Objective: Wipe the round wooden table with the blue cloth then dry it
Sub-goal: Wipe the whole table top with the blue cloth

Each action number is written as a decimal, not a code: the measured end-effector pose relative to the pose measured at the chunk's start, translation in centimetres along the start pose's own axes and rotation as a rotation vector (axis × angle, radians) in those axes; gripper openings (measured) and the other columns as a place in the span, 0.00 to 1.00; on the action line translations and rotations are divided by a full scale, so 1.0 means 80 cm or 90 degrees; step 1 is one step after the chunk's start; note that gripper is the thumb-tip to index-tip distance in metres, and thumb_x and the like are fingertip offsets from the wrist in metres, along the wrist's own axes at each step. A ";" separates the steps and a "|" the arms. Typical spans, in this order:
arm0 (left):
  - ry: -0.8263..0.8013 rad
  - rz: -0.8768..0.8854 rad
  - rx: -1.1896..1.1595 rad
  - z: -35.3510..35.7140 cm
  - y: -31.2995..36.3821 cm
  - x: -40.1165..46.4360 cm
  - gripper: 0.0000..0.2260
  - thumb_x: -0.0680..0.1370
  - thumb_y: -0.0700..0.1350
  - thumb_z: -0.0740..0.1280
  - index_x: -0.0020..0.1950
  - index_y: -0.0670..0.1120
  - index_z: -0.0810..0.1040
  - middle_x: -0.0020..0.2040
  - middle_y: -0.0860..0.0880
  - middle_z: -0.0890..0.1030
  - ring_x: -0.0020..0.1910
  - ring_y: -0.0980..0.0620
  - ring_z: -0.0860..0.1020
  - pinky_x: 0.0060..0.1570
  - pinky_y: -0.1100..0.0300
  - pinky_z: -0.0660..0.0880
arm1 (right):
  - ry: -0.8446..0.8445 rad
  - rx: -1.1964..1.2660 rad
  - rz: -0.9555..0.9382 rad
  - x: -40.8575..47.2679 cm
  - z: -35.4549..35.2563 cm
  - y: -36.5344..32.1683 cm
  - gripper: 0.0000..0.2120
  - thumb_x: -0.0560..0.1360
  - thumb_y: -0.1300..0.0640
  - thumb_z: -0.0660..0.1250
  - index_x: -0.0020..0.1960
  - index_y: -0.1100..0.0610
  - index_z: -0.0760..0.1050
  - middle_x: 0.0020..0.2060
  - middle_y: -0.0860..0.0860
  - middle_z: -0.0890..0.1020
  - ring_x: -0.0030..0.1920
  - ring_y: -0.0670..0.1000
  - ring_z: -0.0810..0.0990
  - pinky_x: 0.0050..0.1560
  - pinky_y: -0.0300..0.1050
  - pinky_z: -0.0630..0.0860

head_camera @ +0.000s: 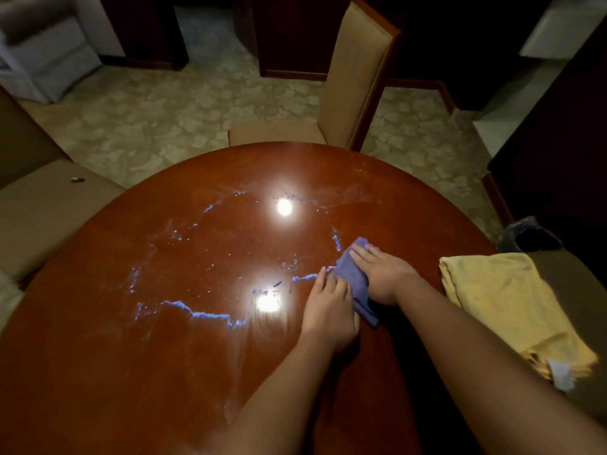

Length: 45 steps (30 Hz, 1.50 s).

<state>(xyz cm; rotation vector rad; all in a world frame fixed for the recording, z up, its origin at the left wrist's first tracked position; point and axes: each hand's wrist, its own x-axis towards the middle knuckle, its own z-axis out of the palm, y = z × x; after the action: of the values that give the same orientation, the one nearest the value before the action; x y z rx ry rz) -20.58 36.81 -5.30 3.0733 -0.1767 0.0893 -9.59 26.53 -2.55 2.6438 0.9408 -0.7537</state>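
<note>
Now blue cloth [356, 277] lies under right hand [382, 274] fingers [361, 254], beside left hand [328, 307].

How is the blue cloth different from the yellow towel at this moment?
The blue cloth lies on the wet table under both hands; the yellow towel lies untouched at the table's right side. The blue cloth looks smaller and bunched between the right hand and left hand; the yellow towel looks larger and spread out. Both are soft fabric.

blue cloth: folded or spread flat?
Folded: the blue cloth is a small bunched pad under the right hand, the left hand beside it.
</note>
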 end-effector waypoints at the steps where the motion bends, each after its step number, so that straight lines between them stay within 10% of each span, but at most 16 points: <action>1: -0.013 -0.017 0.000 0.002 0.000 0.007 0.22 0.66 0.50 0.53 0.43 0.43 0.84 0.36 0.47 0.81 0.41 0.46 0.81 0.65 0.48 0.64 | -0.001 -0.010 -0.012 0.010 -0.007 0.003 0.33 0.81 0.54 0.54 0.78 0.58 0.38 0.78 0.51 0.39 0.77 0.52 0.40 0.75 0.43 0.42; 13: -0.051 -0.119 -0.018 0.003 0.010 0.022 0.27 0.64 0.49 0.50 0.45 0.40 0.85 0.38 0.44 0.81 0.44 0.44 0.79 0.64 0.47 0.72 | 0.033 -0.135 -0.116 0.055 -0.030 0.007 0.33 0.82 0.54 0.55 0.78 0.53 0.37 0.77 0.47 0.39 0.77 0.48 0.41 0.74 0.52 0.56; 18: -0.100 -0.097 -0.006 0.000 0.009 0.003 0.26 0.74 0.48 0.58 0.67 0.35 0.72 0.62 0.38 0.74 0.65 0.39 0.70 0.73 0.47 0.56 | 0.030 -0.100 -0.069 0.022 -0.012 0.009 0.35 0.82 0.51 0.55 0.78 0.55 0.36 0.77 0.49 0.39 0.77 0.50 0.41 0.76 0.47 0.46; 25: -0.142 -0.004 0.013 -0.014 -0.005 -0.052 0.28 0.77 0.49 0.58 0.74 0.36 0.61 0.71 0.38 0.66 0.72 0.40 0.60 0.74 0.48 0.40 | 0.000 0.008 -0.018 -0.036 0.018 -0.028 0.43 0.78 0.51 0.64 0.78 0.56 0.35 0.77 0.50 0.38 0.77 0.52 0.39 0.76 0.46 0.42; 45: -0.251 -0.122 0.052 -0.075 -0.104 -0.283 0.22 0.82 0.49 0.51 0.76 0.45 0.60 0.75 0.44 0.64 0.75 0.46 0.59 0.75 0.53 0.42 | 0.075 0.022 -0.055 -0.132 0.099 -0.281 0.27 0.84 0.50 0.44 0.79 0.55 0.39 0.77 0.52 0.40 0.77 0.54 0.41 0.75 0.48 0.40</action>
<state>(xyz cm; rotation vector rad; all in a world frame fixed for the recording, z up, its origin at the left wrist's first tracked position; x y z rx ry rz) -42.41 48.04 -1.23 3.1323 0.1080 -0.5311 -34.09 35.24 -4.49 2.7178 1.0877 -0.6440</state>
